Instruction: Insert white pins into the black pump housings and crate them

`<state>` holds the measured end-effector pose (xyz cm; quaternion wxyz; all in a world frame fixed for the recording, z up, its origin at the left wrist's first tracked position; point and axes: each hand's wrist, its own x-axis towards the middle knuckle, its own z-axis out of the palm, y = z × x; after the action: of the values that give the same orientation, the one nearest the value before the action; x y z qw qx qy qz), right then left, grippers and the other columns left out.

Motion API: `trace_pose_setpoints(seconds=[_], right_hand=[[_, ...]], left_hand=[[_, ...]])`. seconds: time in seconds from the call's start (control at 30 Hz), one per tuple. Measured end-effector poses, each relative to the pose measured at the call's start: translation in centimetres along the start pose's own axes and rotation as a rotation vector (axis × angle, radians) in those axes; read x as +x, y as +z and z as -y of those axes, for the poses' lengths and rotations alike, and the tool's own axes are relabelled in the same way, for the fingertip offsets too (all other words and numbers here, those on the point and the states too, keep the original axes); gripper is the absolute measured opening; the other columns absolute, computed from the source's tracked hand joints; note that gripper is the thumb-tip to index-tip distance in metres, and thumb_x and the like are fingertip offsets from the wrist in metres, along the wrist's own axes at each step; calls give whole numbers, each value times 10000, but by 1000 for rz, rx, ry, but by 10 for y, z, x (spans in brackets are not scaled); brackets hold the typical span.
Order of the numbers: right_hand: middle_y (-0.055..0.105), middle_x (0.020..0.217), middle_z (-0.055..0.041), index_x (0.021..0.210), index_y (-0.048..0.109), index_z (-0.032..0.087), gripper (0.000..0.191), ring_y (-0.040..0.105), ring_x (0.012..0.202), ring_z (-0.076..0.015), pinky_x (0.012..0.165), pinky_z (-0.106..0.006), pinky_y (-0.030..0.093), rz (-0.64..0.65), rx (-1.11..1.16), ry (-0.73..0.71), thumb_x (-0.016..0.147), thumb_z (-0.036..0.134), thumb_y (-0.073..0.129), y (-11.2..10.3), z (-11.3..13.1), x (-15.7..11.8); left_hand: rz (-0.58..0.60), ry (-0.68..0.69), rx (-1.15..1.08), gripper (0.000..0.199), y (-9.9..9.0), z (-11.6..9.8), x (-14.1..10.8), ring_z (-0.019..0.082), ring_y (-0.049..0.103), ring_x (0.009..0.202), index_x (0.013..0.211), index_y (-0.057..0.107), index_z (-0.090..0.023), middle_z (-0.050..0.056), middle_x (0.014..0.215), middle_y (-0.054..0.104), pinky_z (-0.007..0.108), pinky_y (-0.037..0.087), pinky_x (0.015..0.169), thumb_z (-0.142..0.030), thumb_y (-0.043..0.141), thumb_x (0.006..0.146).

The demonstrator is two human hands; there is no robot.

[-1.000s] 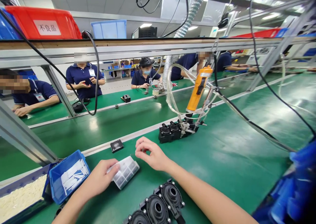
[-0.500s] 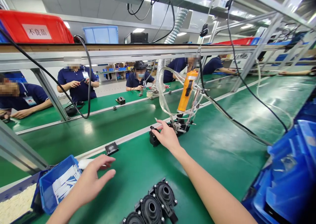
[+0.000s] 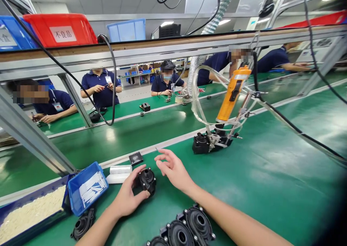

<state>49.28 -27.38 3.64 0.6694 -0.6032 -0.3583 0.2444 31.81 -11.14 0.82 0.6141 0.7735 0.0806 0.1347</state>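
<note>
One black round housing (image 3: 148,182), with a raised central collar and silvery screw heads at its edge, sits in the left hand (image 3: 132,195) just above or on the worktop (image 3: 257,181); which of the two, I cannot tell. That grip is a wide curve, fingers round the far side and thumb against the near lower edge. The right hand (image 3: 173,168) is just beside it, apart from the housing, its fingers loosely bent; a thin sliver (image 3: 157,149) shows at a fingertip, but I cannot tell whether the grip pinches it. Near the left hand lie two whitish, smooth rolls (image 3: 120,174) and a flat black square block (image 3: 136,158). Closer in, a row of matt black, ribbed round housings (image 3: 187,229) lies on the smooth, glossy green surface. Leftward are another dark housing (image 3: 82,224), a blue plastic box (image 3: 74,193) of flat white strips (image 3: 93,188), and a long tray (image 3: 40,197) of cream, crumbly-looking bits (image 3: 35,215). Farther off, an orange tool (image 3: 231,96) with looped clear tubing (image 3: 193,105) stands tilted over black parts (image 3: 200,145).
</note>
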Motion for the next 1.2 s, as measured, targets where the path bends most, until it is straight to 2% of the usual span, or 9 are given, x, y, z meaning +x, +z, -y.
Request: trace_pose_setpoints(seconds=[0.1,0.17,0.23,0.33,0.43,0.6,0.77,0.93,1.2], right_hand=[[617,905,-8,1163,606,192,588,407,571,-80,525,-260,322,-45,68,57,862,672,764,2,-1,0],[512,687,49,934,639,179,554,310,531,-74,500,-263,228,19,111,140,797,684,818,3,1,-1],[409,562,87,773,601,187,552,248,498,-66,486,-266,168,126,156,259,722,666,870,4,1,-3],[339,486,121,712,567,203,540,186,461,-56,468,-269,96,254,201,423,657,629,895,7,-2,-6],[321,458,133,699,561,208,513,166,451,-55,468,-278,64,301,208,495,659,601,889,13,-6,-6],[376,449,114,634,537,210,485,204,455,-58,476,-285,88,320,171,485,678,543,887,18,-6,-6],[435,456,93,643,626,182,432,269,482,-73,500,-279,139,311,112,450,659,497,922,18,-8,-5],[463,486,83,643,650,172,456,326,524,-84,541,-271,219,293,98,414,627,519,946,19,-12,-3],[571,560,45,659,676,166,460,454,576,-109,586,-265,324,274,83,371,631,529,958,17,-19,-2]], left_hand=[[-39,-60,-200,875,-4,9,3,383,553,1460,1541,482,-231,190,1593,556,552,397,1272,-463,902,809],[-81,-100,-285,946,-6,17,6,391,572,1438,1523,470,-197,223,1564,572,560,394,1269,-542,922,768],[-101,-129,-303,958,-9,22,8,381,600,1405,1516,463,-191,224,1528,603,564,392,1266,-571,919,764],[-110,-155,-312,929,-10,25,10,364,625,1375,1506,493,-211,187,1479,653,551,414,1251,-571,919,763],[-119,-171,-321,934,-10,26,11,364,605,1402,1505,515,-224,163,1464,670,538,404,1260,-568,932,743],[-106,-182,-337,906,-9,27,11,357,617,1390,1494,522,-234,150,1459,675,533,410,1254,-550,934,751],[-85,-182,-350,888,-9,18,11,344,649,1337,1462,543,-235,138,1420,690,514,436,1227,-573,932,738],[-60,-180,-352,862,-9,10,11,336,650,1324,1440,552,-235,129,1394,701,516,425,1233,-566,932,740],[-87,-170,-341,880,-8,22,12,350,639,1347,1462,553,-248,131,1421,691,525,429,1230,-575,926,735]])
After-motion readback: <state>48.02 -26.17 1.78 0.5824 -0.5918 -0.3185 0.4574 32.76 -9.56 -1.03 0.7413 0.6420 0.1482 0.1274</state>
